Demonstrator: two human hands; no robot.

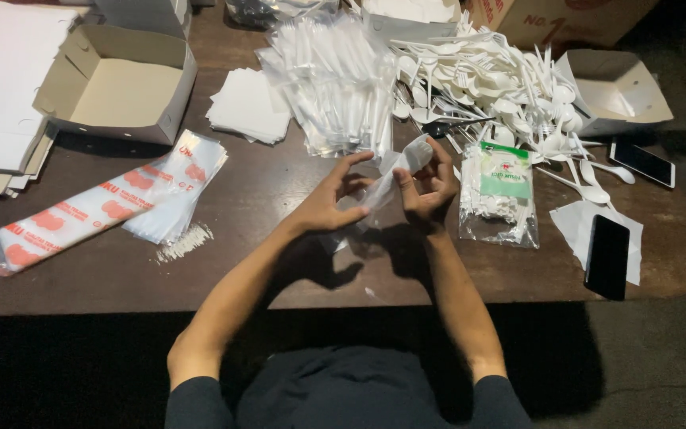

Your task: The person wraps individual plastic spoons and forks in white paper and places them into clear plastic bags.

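1. Dark wooden tabletop [263, 238], dim room, seen from above; the person sits at its near edge.
2. Landmark: clear plastic sleeve [391, 179], held just above the tabletop's middle, with a white plastic spoon inside it, bowl end up.
3. Left hand [331, 199] pinches the sleeve's lower part, fingers curled, closed on it.
4. Right hand [426, 187] grips the sleeve's upper part near the spoon bowl, fingertips closed on the film.
5. Behind the sleeve: stack of packed cutlery sleeves [335, 79]. Behind and right of it: loose pile of white spoons and forks [502, 87].
6. Just right of the sleeve: bag of toothpicks with green label [502, 195]. Further right: two phones [606, 256], one dark, one by the far edge.
7. Left of the sleeve: napkin stack [248, 107], red-printed bag packs [105, 206], open cardboard box [117, 83].
8. Handling, judged: sleeve is very light, thin, slippery, crumples easily; the spoon is stiff but snappable. Best held at the open mouth edge and along the spoon's handle, light pinch.
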